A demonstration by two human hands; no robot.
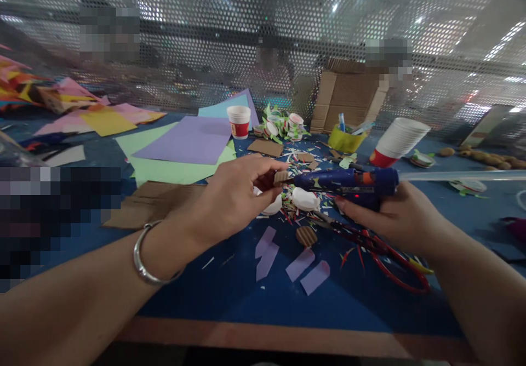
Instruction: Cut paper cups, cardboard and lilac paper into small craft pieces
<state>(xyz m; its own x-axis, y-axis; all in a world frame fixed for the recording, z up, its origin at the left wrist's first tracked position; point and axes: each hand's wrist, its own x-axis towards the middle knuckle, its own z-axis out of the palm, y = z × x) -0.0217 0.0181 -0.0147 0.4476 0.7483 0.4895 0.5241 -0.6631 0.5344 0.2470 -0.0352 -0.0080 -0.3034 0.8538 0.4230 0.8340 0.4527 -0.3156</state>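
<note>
My left hand (pixel 236 193), with a silver bangle at the wrist, pinches a small round cardboard piece (pixel 281 177) between thumb and fingers. My right hand (pixel 390 215) grips a blue glue gun (pixel 345 182) laid sideways, with its nozzle touching the cardboard piece. A clear glue stick (pixel 460 175) juts out of the gun's back to the right. Under the hands lie white paper-cup bottoms (pixel 304 199), another round cardboard disc (pixel 306 235) and several lilac paper strips (pixel 302 264) on the blue table.
Red-handled scissors (pixel 390 259) lie under my right wrist. Behind are purple and green paper sheets (pixel 184 141), a paper cup (pixel 239 121), a stack of cups on its side (pixel 396 141), a yellow tape-roll holder (pixel 345 138), flat cardboard (pixel 152 201), and a perforated screen with people behind it.
</note>
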